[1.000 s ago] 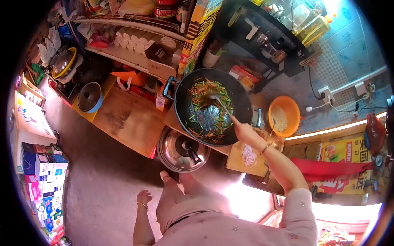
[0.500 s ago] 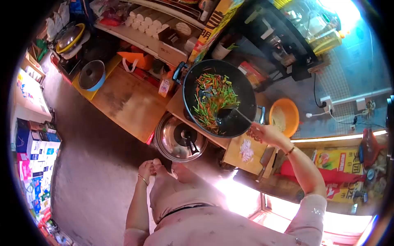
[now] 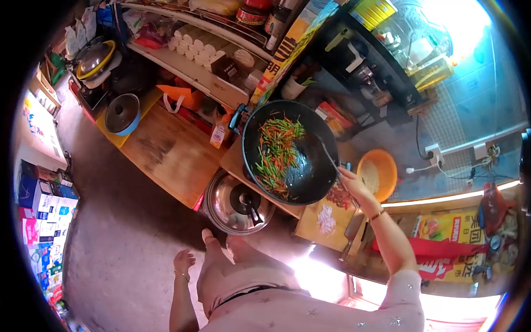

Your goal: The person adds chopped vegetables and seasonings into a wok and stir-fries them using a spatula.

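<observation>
A dark wok (image 3: 312, 191) holds chopped green stalks and orange-red strips (image 3: 279, 146), gathered on its left side. My right hand (image 3: 357, 187) is closed around the handle of a metal spatula (image 3: 331, 156), which reaches over the wok's right rim. The spatula's head is hard to make out against the dark wok. Down by my leg hangs my left hand (image 3: 184, 261), its fingers loosely apart and nothing in it. Below the wok stands a steel pot with a lid (image 3: 239, 202).
A cutting board (image 3: 310, 224) bears sliced pale pieces (image 3: 326, 220), dark red meat-like pieces (image 3: 340, 196) and a cleaver (image 3: 352, 227). An orange bowl (image 3: 391, 166) stands right of the wok. On the left are a wooden tabletop (image 3: 166, 149) and a blue lidded pot (image 3: 123, 113).
The spatula has moved from among the vegetables to the wok's right side, and the vegetables now sit further left. My left hand has lowered and its fingers have loosened. The view has shifted.
</observation>
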